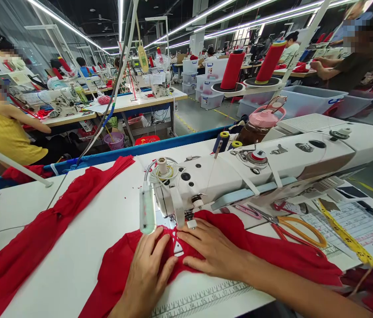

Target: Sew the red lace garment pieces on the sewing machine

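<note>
Red fabric [113,260] lies across the bed of a white sewing machine [216,176]. Its near edges meet around a small gap just in front of the presser foot [172,219]. My left hand [151,260] rests flat on the fabric left of the gap, fingers stretched toward the needle area. On the other side, my right hand [209,249] lies flat with fingers spread, pressing the cloth beside the presser foot. Both hands are open, and the fabric under the palms is hidden. A lit lamp [148,210] hangs by the machine head.
Orange-handled scissors [300,227] and a yellow tape measure [341,232] lie right of the machine on paper sheets. A long red fabric strip [54,221] covers the table's left. A ruler scale [202,300] runs along the front edge. Behind stands a pink-lidded jug [264,119]. Other people sew nearby.
</note>
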A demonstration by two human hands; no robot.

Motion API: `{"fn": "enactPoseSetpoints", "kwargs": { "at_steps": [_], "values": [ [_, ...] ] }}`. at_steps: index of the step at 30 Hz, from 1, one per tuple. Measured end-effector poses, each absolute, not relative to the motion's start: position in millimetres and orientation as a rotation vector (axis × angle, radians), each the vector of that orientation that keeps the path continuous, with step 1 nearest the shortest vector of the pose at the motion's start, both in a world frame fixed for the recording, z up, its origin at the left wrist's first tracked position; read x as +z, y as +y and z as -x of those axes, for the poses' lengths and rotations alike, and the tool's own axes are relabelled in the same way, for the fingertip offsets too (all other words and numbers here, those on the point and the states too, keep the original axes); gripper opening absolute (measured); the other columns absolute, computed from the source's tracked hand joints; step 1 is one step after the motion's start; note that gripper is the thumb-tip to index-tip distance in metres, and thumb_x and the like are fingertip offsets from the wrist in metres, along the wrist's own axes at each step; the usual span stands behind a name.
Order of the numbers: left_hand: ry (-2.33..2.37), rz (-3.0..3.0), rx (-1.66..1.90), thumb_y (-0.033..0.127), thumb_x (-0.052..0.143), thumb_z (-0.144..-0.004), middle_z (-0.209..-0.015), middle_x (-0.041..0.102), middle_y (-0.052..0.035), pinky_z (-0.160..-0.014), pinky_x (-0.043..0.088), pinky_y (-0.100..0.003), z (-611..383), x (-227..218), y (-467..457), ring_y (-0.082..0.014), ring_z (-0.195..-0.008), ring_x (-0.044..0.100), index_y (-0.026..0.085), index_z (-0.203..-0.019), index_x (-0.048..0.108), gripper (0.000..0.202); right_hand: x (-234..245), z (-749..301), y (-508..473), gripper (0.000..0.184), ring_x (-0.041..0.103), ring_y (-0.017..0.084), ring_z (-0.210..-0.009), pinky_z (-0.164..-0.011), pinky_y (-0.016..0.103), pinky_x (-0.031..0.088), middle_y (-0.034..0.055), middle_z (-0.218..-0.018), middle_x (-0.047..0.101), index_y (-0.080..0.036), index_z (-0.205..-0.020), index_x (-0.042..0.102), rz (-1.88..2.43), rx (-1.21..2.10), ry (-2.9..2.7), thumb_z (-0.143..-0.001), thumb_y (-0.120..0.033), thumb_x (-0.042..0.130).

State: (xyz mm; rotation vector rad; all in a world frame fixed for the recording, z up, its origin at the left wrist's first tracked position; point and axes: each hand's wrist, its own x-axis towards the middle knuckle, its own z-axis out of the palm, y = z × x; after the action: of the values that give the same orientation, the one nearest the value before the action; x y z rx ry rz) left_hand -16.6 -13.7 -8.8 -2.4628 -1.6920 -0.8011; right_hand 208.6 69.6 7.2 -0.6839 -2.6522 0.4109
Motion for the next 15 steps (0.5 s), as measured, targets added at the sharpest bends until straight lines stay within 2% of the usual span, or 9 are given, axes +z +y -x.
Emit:
{"fn": "enactPoseSetpoints", "kwargs": {
  "at_steps": [2, 5, 8, 11, 13, 15],
  "values": [
    [-1.694, 2.451, -0.856, 0.024, 0.057, -0.094, -0.125, 0.06, -0.0143, -0.094, 0.053, -0.043, 14.8, -3.7, -24.5, -0.0274, -0.117, 0.058, 0.019, -0.131, 0.053, 0.037, 18.3, -209.7, 65.0, 0.038, 0.056, 0.024, -0.114, -0.109, 0.042, 0.033, 0.0083, -0.125, 0.064, -0.02, -0.129, 0.057, 0.626, 0.443, -2.687, -0.097, -0.04, 0.06],
    [-1.678, 2.454, -0.937, 0.019, 0.055, -0.088, -0.106, 0.062, -0.0121, -0.084, 0.052, -0.042, 7.2, -3.6, -41.8, -0.0255, -0.098, 0.06, 0.018, -0.119, 0.057, 0.031, 24.3, -207.3, 54.7, 0.031, 0.055, 0.024, -0.099, -0.096, 0.04, 0.038, 0.006, -0.108, 0.065, -0.02, -0.115, 0.061, 0.551, 0.414, -2.766, -0.092, -0.04, 0.063],
    [-1.655, 2.363, -0.945, 0.021, 0.053, -0.086, -0.1, 0.063, -0.012, -0.082, 0.049, -0.044, -4.7, -12.0, -49.0, -0.0261, -0.091, 0.059, 0.015, -0.115, 0.058, 0.03, 14.7, -200.4, 46.2, 0.008, 0.051, 0.02, -0.081, -0.081, 0.036, 0.037, 0.004, -0.087, 0.061, -0.019, -0.092, 0.061, 0.536, 0.201, -2.796, -0.093, -0.023, 0.054],
    [-1.593, 2.195, -0.808, 0.022, 0.058, -0.089, -0.096, 0.065, -0.0111, -0.081, 0.049, -0.042, -13.2, -18.0, -40.3, -0.0254, -0.087, 0.061, 0.013, -0.113, 0.061, 0.026, 4.9, -194.0, 44.5, 0.02, 0.045, 0.018, -0.072, -0.075, 0.036, 0.034, 0.0031, -0.077, 0.056, -0.018, -0.083, 0.058, 0.528, 0.054, -2.722, -0.095, -0.013, 0.043],
    [-1.515, 2.112, -0.704, 0.014, 0.059, -0.09, -0.086, 0.065, -0.0078, -0.078, 0.048, -0.039, -13.7, -16.3, -28.6, -0.0225, -0.079, 0.061, 0.014, -0.104, 0.064, 0.015, 4.7, -191.6, 46.8, 0.022, 0.045, 0.019, -0.073, -0.078, 0.037, 0.034, 0.0035, -0.077, 0.056, -0.017, -0.087, 0.06, 0.528, -0.008, -2.667, -0.097, -0.012, 0.041],
    [-1.433, 2.09, -0.655, 0.005, 0.057, -0.09, -0.08, 0.065, -0.0054, -0.077, 0.048, -0.039, -10.6, -11.5, -16.2, -0.0205, -0.074, 0.06, 0.014, -0.098, 0.065, 0.015, 7.7, -190.1, 50.3, 0.026, 0.045, 0.019, -0.072, -0.078, 0.037, 0.034, 0.0035, -0.076, 0.056, -0.017, -0.09, 0.062, 0.53, -0.09, -2.629, -0.097, -0.008, 0.038]
  ]
}}
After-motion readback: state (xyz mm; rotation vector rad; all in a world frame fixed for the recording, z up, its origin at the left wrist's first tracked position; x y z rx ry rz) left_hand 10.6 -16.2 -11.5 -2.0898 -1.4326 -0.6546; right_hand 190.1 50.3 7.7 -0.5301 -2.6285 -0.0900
